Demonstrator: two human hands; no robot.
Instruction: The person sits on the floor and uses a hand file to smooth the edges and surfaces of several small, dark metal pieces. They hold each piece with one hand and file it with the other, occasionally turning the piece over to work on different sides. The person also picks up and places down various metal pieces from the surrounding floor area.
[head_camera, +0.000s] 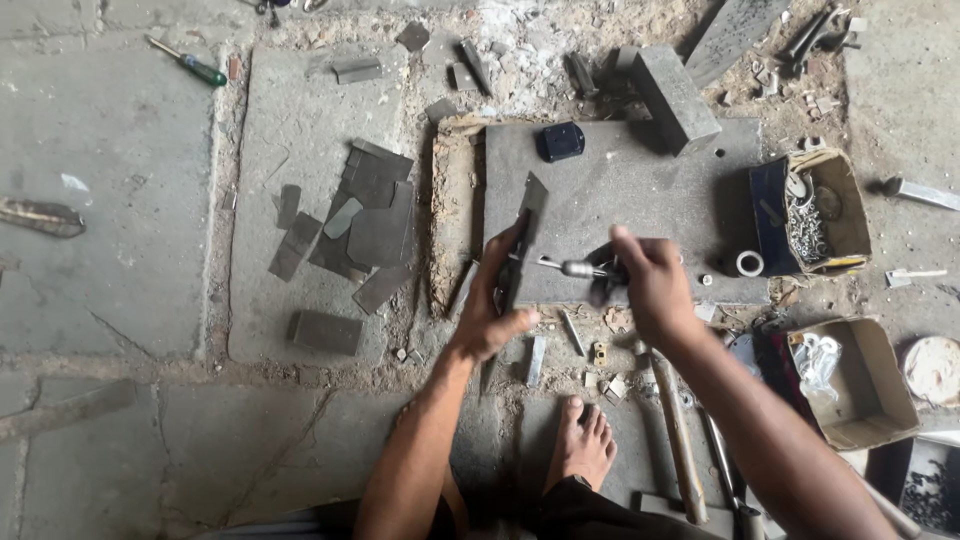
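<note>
Gripped in the left hand is a thin dark metal plate, held on edge so it rises from the closed fingers toward the far side of the steel slab. Opposite it, the right hand is closed around a small metal tool whose bright shaft points left, its tip just beside the plate's lower part; whether the tip touches the plate cannot be told. Both hands hover over the near edge of the slab, close together.

On the slab's far side sit a small black block and a rectangular grey bar; a white ring lies near its right edge. To the left, a scatter of flat metal offcuts lies on the stone floor, and a green-handled screwdriver lies well apart at the top left. To the right stand two open cardboard boxes with small metal parts. A bare foot rests below the hands, beside a wooden handle.
</note>
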